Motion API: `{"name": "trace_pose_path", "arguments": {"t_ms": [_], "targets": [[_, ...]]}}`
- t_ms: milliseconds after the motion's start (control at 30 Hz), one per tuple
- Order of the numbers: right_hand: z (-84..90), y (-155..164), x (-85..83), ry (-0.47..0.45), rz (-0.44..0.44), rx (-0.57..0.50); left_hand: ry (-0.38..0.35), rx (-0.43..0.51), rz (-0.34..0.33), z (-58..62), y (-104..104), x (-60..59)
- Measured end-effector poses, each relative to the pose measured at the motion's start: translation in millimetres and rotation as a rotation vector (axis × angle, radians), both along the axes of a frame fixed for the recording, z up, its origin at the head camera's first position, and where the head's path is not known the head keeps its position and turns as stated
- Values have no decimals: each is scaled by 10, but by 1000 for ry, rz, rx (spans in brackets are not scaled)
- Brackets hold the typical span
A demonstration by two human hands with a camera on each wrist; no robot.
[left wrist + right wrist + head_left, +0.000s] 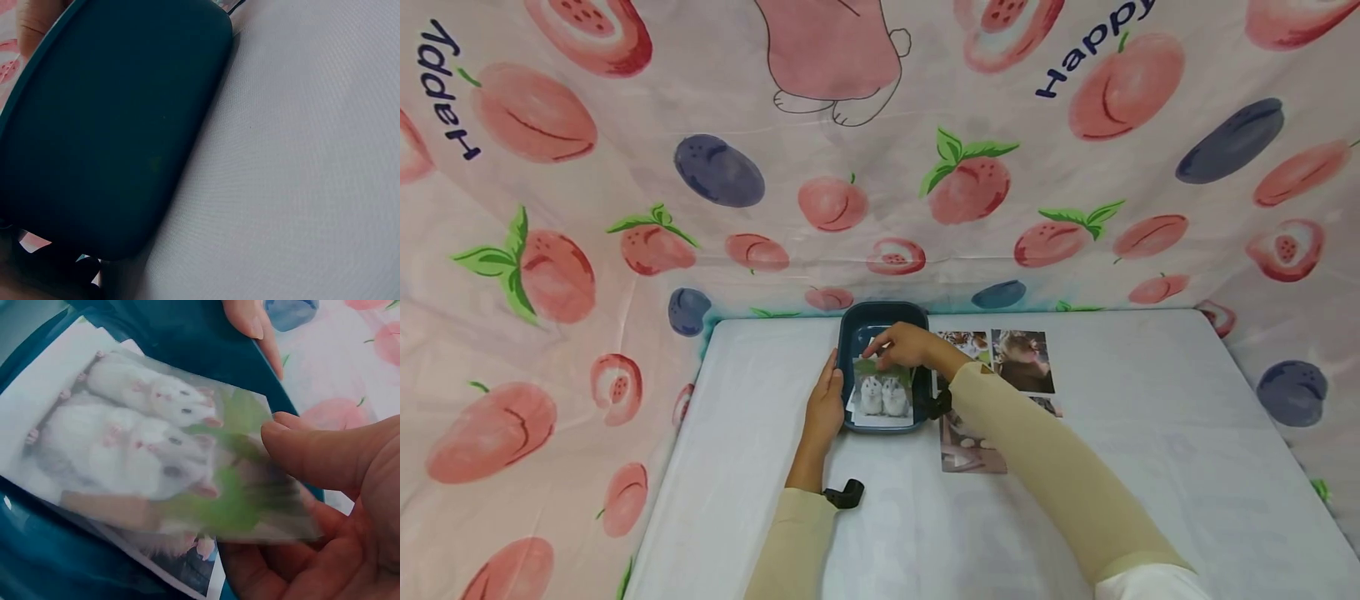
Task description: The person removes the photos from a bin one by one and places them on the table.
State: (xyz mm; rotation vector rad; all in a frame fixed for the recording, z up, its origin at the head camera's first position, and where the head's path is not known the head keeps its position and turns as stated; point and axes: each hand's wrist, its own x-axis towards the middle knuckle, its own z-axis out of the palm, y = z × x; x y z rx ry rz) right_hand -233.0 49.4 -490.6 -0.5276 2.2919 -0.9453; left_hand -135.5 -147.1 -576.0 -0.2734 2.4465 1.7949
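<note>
A dark blue-green tray (880,314) stands on the white table near its back edge. My left hand (827,404) holds it by the left side, with the thumb by the rim; the tray's outer wall (119,125) fills much of the left wrist view. Over the tray, my right hand (907,345) pinches the far edge of a photo card (144,431) showing two white hamsters. Its thumb lies on top and the fingers go underneath. Other cards (194,569) lie in the tray beneath it, mostly covered.
Right of the tray, several animal photo cards lie on the table, among them one brown photo (1022,360) and a pinkish one (972,450), partly behind my right sleeve (1037,450). A fruit-print cloth (880,167) hangs behind the white table (895,533).
</note>
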Motion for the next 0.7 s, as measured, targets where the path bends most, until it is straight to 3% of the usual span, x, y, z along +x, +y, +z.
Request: {"name": "trace_pose_path", "arguments": {"t_ms": [167,433,700], "targets": [[-16,58,26,28,-12,16,7,0,-1,4,3,4],[-27,154,67,132,-113,-80,5,-11,4,-11,-7,-2],[101,347,70,102,-170,-184,20,-15,11,-20,1,-9]]}}
